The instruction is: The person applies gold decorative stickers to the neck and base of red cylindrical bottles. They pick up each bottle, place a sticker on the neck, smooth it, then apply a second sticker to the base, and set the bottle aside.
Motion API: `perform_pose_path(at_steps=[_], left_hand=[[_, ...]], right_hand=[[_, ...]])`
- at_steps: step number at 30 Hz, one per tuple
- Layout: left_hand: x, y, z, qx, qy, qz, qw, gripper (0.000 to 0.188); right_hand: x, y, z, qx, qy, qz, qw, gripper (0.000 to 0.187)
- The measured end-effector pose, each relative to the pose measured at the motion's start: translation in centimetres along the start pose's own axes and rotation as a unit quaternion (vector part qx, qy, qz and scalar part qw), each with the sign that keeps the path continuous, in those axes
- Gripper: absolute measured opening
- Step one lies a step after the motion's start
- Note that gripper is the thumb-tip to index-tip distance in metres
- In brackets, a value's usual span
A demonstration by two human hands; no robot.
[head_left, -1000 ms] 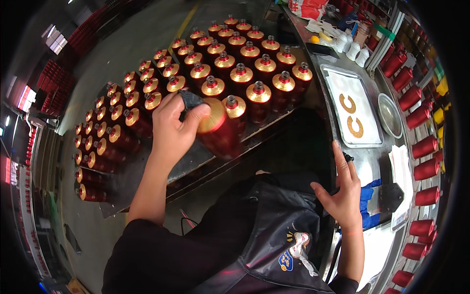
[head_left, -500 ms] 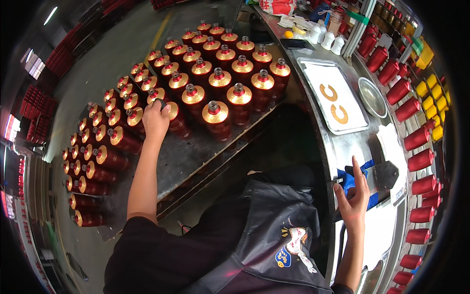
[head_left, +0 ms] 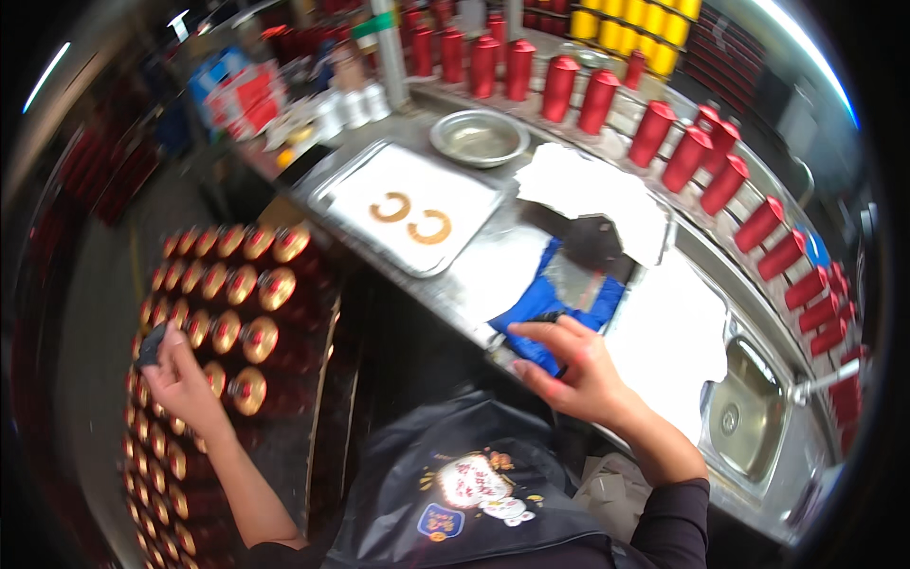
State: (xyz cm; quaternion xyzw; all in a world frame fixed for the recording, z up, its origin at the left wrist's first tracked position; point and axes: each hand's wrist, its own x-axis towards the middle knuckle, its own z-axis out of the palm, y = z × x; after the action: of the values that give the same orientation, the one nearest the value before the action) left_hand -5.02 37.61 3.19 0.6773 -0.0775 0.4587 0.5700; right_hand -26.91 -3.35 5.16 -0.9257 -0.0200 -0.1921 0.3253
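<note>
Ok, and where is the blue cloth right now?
In the head view, the blue cloth lies right of centre on the metal counter, to the right of the tray and just beyond the right hand.

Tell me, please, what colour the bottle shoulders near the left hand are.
The bottle shoulders are shiny gold, showing best in the head view.

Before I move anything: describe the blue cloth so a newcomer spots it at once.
Find the metal counter, then the tray on it. From the tray toward the sink, by the right hand, lies the blue cloth. Its strong blue sets it apart from the white sheets beside it.
</note>
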Motion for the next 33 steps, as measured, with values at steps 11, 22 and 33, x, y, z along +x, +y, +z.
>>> perform_pose_path(at_steps=[11,22,33], left_hand=[[-7.9,10.0,54.8,-0.138,-0.325,0.155,0.923,0.051],[1.4,9.1,82.9,-0.084,-0.382,0.01,0.92,0.088],[0.7,5.9,69.3,-0.442,-0.395,-0.464,0.658,0.041]], right_hand=[[-12.7,9.8,-0.6,0.075,0.293,0.292,0.907,0.035],[-12.4,15.3,0.4,0.136,0.423,0.433,0.785,0.037],[-8.0,13.1,0.8,0.136,0.37,0.404,0.825,0.034]])
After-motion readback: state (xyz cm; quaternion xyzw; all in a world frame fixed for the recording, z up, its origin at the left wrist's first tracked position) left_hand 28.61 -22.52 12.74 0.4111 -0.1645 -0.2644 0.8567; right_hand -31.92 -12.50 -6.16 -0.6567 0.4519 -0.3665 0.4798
